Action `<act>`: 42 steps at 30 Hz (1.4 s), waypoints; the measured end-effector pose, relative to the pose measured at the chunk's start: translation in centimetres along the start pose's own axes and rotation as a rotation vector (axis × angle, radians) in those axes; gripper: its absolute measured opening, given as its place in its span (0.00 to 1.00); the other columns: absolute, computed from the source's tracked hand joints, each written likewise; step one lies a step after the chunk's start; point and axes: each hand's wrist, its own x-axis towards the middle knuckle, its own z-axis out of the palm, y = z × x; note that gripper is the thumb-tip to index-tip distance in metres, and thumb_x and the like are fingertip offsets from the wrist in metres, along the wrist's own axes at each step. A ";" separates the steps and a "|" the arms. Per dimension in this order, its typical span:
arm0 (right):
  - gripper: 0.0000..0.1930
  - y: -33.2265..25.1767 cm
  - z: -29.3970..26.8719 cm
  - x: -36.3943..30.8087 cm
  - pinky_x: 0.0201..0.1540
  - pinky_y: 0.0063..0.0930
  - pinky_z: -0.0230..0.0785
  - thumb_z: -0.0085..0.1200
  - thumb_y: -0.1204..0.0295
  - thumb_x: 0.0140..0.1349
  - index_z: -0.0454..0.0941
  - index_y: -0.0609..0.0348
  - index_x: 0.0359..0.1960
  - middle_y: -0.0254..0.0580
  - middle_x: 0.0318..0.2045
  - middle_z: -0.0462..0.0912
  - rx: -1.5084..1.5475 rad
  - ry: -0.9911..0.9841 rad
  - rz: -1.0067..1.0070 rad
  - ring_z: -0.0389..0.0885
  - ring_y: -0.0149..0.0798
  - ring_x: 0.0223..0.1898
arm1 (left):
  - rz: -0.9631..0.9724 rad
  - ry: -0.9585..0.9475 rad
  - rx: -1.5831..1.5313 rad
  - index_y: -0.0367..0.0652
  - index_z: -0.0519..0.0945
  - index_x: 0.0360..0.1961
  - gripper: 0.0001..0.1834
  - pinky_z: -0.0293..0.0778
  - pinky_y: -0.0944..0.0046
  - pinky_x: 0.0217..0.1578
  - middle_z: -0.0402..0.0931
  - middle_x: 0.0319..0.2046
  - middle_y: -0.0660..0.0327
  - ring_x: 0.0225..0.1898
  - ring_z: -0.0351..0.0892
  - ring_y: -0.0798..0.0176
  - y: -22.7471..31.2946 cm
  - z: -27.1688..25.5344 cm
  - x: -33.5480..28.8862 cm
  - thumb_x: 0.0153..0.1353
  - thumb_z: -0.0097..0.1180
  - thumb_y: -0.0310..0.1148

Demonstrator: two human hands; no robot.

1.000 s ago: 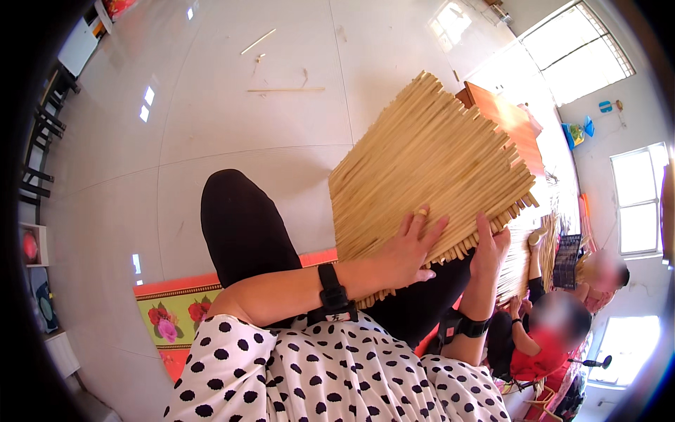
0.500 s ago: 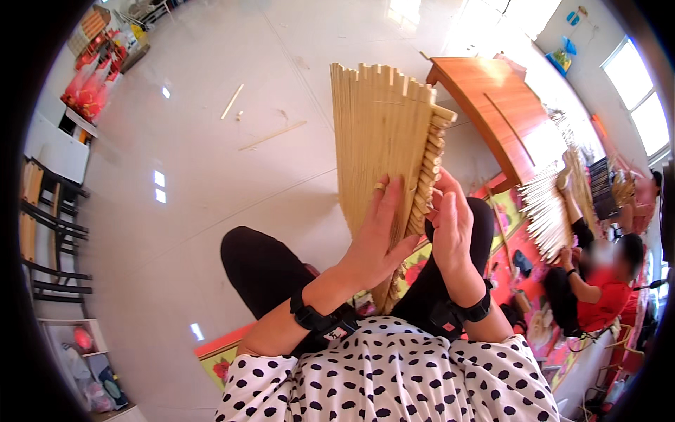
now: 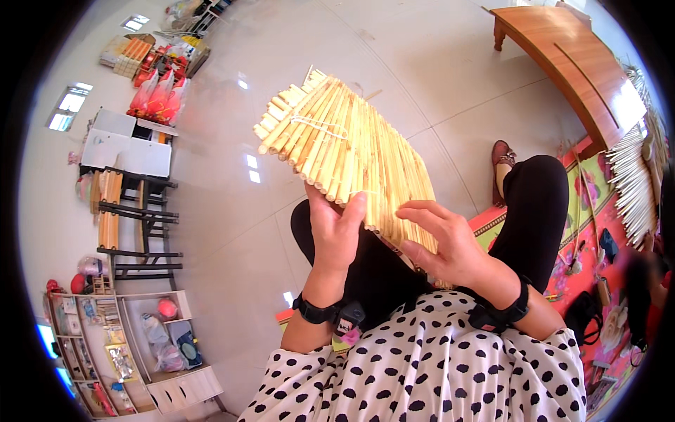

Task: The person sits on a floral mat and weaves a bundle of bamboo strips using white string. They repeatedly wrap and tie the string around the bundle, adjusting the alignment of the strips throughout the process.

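Observation:
A mat of pale yellow reed sticks (image 3: pixel 351 148), laid side by side, is held up tilted above my lap. A white cord (image 3: pixel 320 125) crosses the sticks near its far left end, where the cut ends are stacked in more than one layer. My left hand (image 3: pixel 334 228) grips the near left edge, its thumb on top against the cut ends and its other fingers hidden underneath. My right hand (image 3: pixel 446 246) rests at the mat's near right part, fingers stretched and thumb apart, touching the sticks without closing round them.
A brown wooden table (image 3: pixel 562 56) stands at the far right. Loose sticks (image 3: pixel 633 186) lie beyond a red flowered mat (image 3: pixel 587 183). Black-legged folded furniture (image 3: pixel 140 218) and shelves (image 3: pixel 158 337) line the left. Another person's dark clothing (image 3: pixel 640 288) shows at the right edge.
The reed mat has turned over and tipped left, now showing its corded face and cut ends. My left hand has moved from its top to its near left edge. The view has swung left.

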 end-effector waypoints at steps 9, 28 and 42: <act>0.19 2.3 -2.7 -3.3 0.46 0.44 0.74 0.60 0.68 0.60 0.77 0.67 0.49 0.59 0.41 0.80 -0.117 -0.303 0.272 0.80 0.60 0.43 | -0.063 0.138 -0.109 0.36 0.53 0.70 0.36 0.63 0.54 0.66 0.62 0.64 0.52 0.65 0.66 0.58 -0.1 -0.2 -0.7 0.58 0.44 0.15; 0.18 3.0 -3.3 -4.1 0.46 0.43 0.74 0.60 0.70 0.60 0.77 0.67 0.50 0.57 0.38 0.81 -0.144 -0.427 0.337 0.81 0.56 0.42 | -0.137 0.104 -0.116 0.41 0.52 0.71 0.32 0.68 0.53 0.63 0.63 0.65 0.53 0.64 0.68 0.57 1.1 -0.1 0.0 0.69 0.46 0.29; 0.16 0.9 -3.0 -2.3 0.44 0.39 0.75 0.61 0.73 0.59 0.78 0.66 0.49 0.55 0.38 0.82 -0.066 -0.184 0.232 0.82 0.56 0.40 | 0.013 -0.001 0.463 0.33 0.49 0.69 0.39 0.74 0.60 0.54 0.72 0.56 0.46 0.53 0.79 0.56 1.6 2.7 0.2 0.59 0.53 0.23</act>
